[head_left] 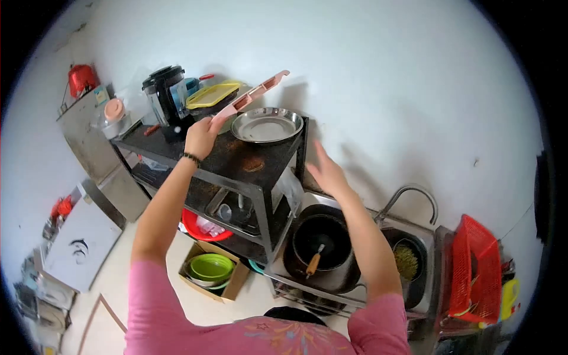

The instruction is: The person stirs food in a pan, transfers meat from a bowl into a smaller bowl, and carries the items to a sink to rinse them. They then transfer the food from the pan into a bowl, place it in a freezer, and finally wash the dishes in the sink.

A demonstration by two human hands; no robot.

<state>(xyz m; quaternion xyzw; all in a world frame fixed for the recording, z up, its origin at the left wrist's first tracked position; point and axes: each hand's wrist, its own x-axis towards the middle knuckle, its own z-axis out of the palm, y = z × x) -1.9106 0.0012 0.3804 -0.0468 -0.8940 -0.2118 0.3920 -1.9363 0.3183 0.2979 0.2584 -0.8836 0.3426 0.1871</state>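
My left hand (202, 137) grips the near end of a long pink plastic piece (251, 96), which is tilted up above the black shelf's top. Just right of the pink piece, a round steel plate (267, 125) rests on the shelf (236, 163). My right hand (327, 171) is raised right of the shelf, fingers apart, holding nothing and touching nothing. Below it, a black pan (322, 236) with a wooden-handled utensil (313, 263) stands on the stove.
A blender (167, 97) and a yellow-lidded container (213, 95) stand at the shelf's back left. At right are a sink with a curved faucet (408, 188) and a red basket (473, 269). A cardboard box (235, 283) with green bowls (212, 267) sits on the floor.
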